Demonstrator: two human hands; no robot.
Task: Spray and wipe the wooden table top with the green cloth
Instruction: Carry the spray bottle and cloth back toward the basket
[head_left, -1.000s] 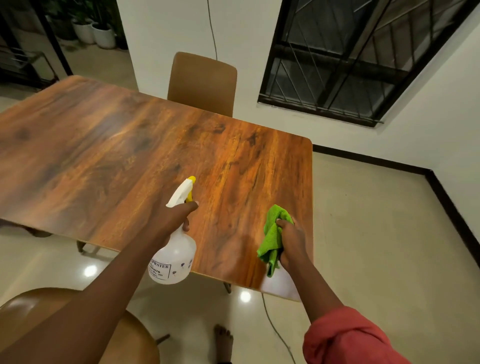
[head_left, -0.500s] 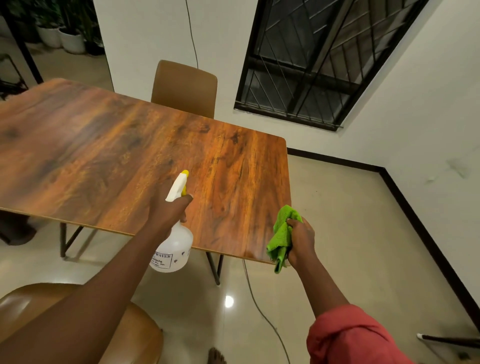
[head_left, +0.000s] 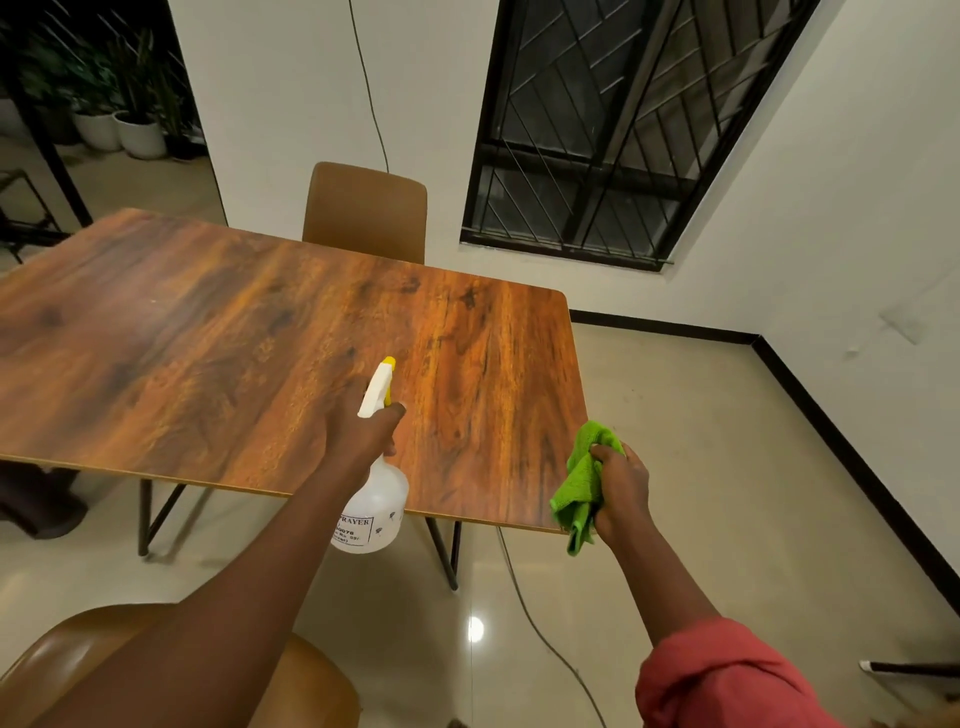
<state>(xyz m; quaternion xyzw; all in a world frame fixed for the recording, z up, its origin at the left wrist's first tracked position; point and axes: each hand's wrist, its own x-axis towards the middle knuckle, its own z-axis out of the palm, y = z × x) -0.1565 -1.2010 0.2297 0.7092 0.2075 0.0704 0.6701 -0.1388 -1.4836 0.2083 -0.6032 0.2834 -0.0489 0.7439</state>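
The wooden table top (head_left: 249, 364) spreads across the left and middle of the view, its near right corner close to my hands. My left hand (head_left: 358, 431) grips the neck of a white spray bottle (head_left: 375, 506) with a yellow-tipped nozzle that points out over the table. The bottle hangs above the table's near edge. My right hand (head_left: 623, 491) holds a bunched green cloth (head_left: 582, 483) in the air just off the table's right corner, not touching the wood.
A brown chair (head_left: 366, 213) stands behind the table's far side, and another brown chair (head_left: 93, 670) is at my lower left. A cable (head_left: 540, 629) trails over the glossy floor. A barred window (head_left: 613, 124) sits in the white wall.
Both hands have drifted right relative to the table. The cloth was over the table's near right area a second ago and now hangs past the corner. The bottle stays over the near edge.
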